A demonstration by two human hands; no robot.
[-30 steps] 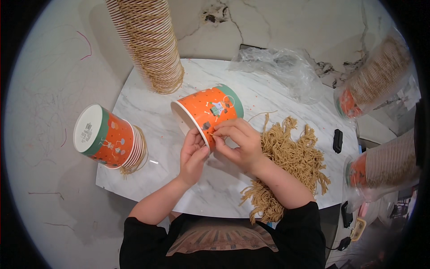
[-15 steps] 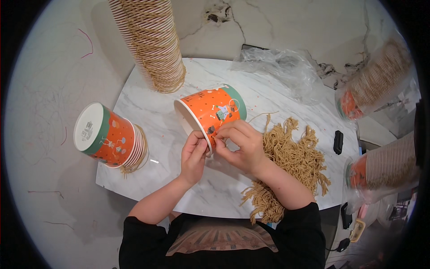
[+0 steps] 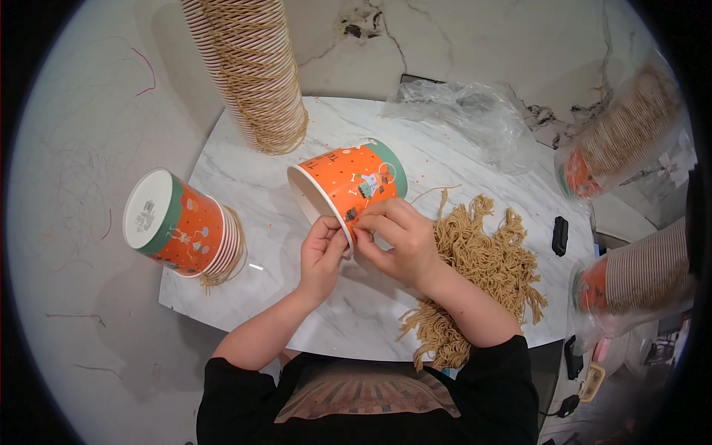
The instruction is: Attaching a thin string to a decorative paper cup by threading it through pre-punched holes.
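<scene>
An orange paper bucket (image 3: 345,178) with a green base band and cartoon prints lies on its side on the table, its open mouth facing left. Thumb and fingers of my left hand (image 3: 320,261) are closed on its white rim. Right beside them, the fingers of my right hand (image 3: 404,241) are pinched together against the bucket's wall near the rim. Whatever they hold is hidden. A heap of tan cords (image 3: 493,256) lies next to my right forearm, with one loose strand reaching toward the bucket.
A short stack of upside-down buckets (image 3: 194,231) stands at the left, tan cords hanging from its rims. A tall bucket stack (image 3: 256,81) rises behind it. Clear plastic wrap (image 3: 467,119), a small black object (image 3: 560,236) and wrapped bucket stacks (image 3: 638,274) are on the right.
The fingers of both hands have shifted very slightly at the rim. The bucket has barely moved, and everything else stays in place.
</scene>
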